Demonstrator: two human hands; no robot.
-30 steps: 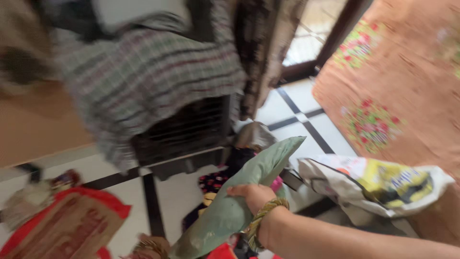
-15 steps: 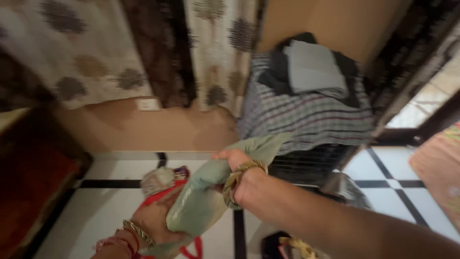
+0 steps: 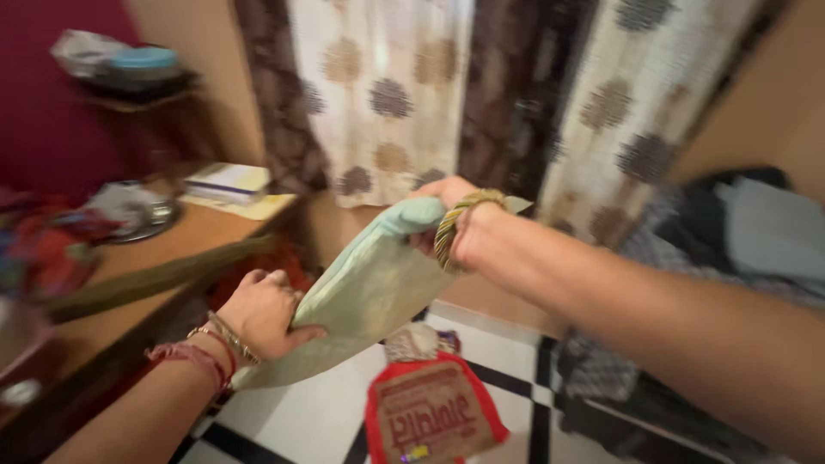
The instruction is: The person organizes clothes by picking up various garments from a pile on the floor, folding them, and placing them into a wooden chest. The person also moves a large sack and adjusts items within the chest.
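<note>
A pale green folded cloth (image 3: pixel 365 296) is stretched between both my hands in mid-air. My left hand (image 3: pixel 262 314), with bangles and red thread at the wrist, grips its lower end. My right hand (image 3: pixel 451 219), wearing a gold bangle, grips its upper end near the curtain. The cloth hangs slanted, low at the left and high at the right.
A wooden table (image 3: pixel 129 266) with books (image 3: pixel 228 180) and a metal plate (image 3: pixel 137 215) stands at the left. A red printed bag (image 3: pixel 430 417) lies on the black-and-white tiled floor. Patterned curtains (image 3: pixel 387 94) hang behind. Folded clothes (image 3: pixel 756 232) are piled at the right.
The view has swung left towards the table and curtains. Both hands have lifted the green cloth higher, and my left hand now grips its lower end in plain view.
</note>
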